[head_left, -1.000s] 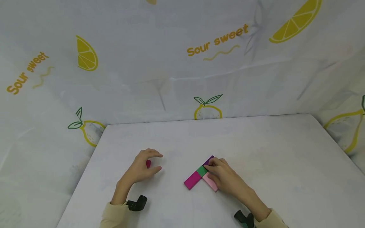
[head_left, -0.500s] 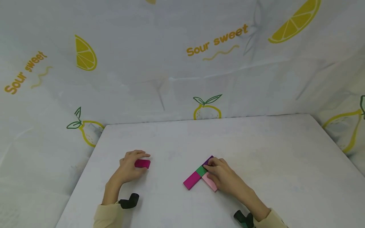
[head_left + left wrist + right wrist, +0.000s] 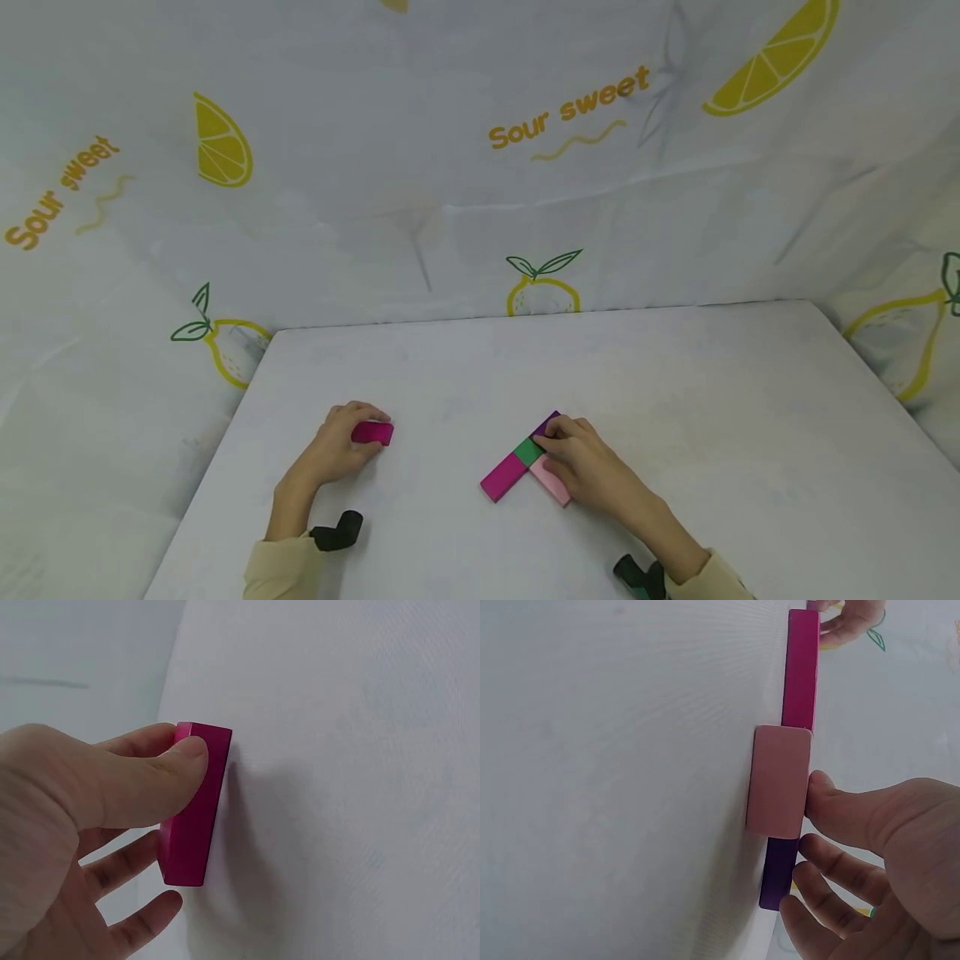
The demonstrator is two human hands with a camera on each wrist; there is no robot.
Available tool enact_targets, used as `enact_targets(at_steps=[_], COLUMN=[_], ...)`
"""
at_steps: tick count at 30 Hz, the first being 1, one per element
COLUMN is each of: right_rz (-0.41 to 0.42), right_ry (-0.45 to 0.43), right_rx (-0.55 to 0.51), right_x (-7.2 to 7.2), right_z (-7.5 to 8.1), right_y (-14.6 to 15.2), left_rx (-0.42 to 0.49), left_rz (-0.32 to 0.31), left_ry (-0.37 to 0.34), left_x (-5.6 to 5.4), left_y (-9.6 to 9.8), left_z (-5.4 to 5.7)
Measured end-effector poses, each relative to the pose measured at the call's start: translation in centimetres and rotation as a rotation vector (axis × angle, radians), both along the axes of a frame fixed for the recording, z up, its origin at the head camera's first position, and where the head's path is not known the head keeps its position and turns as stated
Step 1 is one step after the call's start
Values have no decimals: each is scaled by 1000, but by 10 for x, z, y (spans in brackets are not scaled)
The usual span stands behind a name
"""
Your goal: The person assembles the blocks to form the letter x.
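Observation:
A magenta block (image 3: 199, 817) is pinched between thumb and fingers of my left hand (image 3: 339, 446), at the left of the white table. Around the middle, several blocks lie joined in a T-like shape: a magenta block (image 3: 504, 477), a small green block (image 3: 527, 452) and a purple block (image 3: 545, 423) form a slanting line. A pink block (image 3: 551, 482) branches off from the green one. My right hand (image 3: 592, 467) rests its fingertips on the purple block, with the thumb at the pink block's top edge; it partly covers both in the head view.
The white tabletop (image 3: 697, 400) extends to the right and behind the blocks. A white cloth (image 3: 360, 167) with lemon prints and lettering hangs behind it. A black wrist device (image 3: 339, 532) sits at my left wrist, another black device (image 3: 640, 577) at my right.
My left hand has moved left, and its thumb and fingers have closed on the magenta block, which shows more than before. The right hand and the joined blocks stay put.

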State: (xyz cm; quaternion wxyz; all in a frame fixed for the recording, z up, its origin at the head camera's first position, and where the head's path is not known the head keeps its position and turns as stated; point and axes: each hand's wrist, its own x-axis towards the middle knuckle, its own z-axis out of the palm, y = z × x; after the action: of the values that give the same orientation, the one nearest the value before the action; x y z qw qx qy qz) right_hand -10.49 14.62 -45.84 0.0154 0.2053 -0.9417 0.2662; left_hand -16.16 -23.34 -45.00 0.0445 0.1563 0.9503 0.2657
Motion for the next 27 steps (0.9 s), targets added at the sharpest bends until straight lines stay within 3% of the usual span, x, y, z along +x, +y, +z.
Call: enact_targets(at_steps=[7, 17, 27], right_rz=[1, 0, 25], right_ry=[1, -1, 30], right_rx=[0, -4, -19], right_x=[0, 1, 1], right_z=[0, 3, 2], right_y=[0, -1, 2], left_rx=[15, 11, 8], left_rz=[-12, -1, -22], left_ry=[-2, -11, 37], left_x=[0, 0, -4], left_y=[0, 3, 9], left_z=[-5, -2, -3])
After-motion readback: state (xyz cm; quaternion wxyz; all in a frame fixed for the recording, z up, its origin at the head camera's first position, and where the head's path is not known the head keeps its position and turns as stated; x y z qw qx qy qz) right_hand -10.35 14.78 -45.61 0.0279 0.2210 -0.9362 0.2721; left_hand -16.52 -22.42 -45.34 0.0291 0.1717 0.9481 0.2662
